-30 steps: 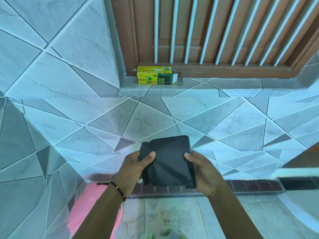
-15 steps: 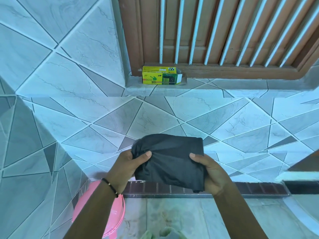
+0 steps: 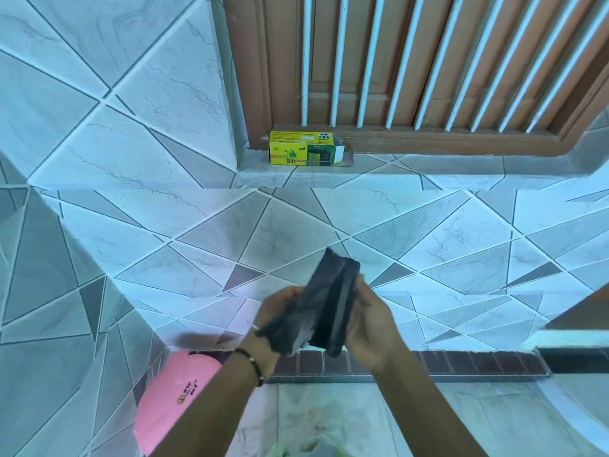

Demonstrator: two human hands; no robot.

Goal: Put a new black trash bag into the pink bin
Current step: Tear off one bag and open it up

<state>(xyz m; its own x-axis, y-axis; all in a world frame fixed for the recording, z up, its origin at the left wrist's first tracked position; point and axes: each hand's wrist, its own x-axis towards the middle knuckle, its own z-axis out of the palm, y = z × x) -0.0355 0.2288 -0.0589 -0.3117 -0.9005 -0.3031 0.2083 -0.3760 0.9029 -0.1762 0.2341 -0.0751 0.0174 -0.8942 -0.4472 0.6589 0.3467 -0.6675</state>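
A folded black trash bag (image 3: pixel 321 305) is held in front of the tiled wall, tilted and partly spread, its left part blurred by motion. My left hand (image 3: pixel 275 311) grips its lower left side. My right hand (image 3: pixel 369 321) holds its right edge. The pink bin (image 3: pixel 171 400) stands on the floor at the lower left, below my left forearm, which hides part of it.
A yellow and green bin-bag box (image 3: pixel 303 153) lies on the tiled window ledge (image 3: pixel 428 171) under a wooden shutter with white bars. A pale crumpled bag (image 3: pixel 309 448) lies at the bottom edge. A white-edged surface (image 3: pixel 566 336) juts in from the right.
Both hands have drawn closer together and the bag has turned from a flat spread to a tilted, partly unfolding bundle. The view has shifted, showing more of the pink bin.
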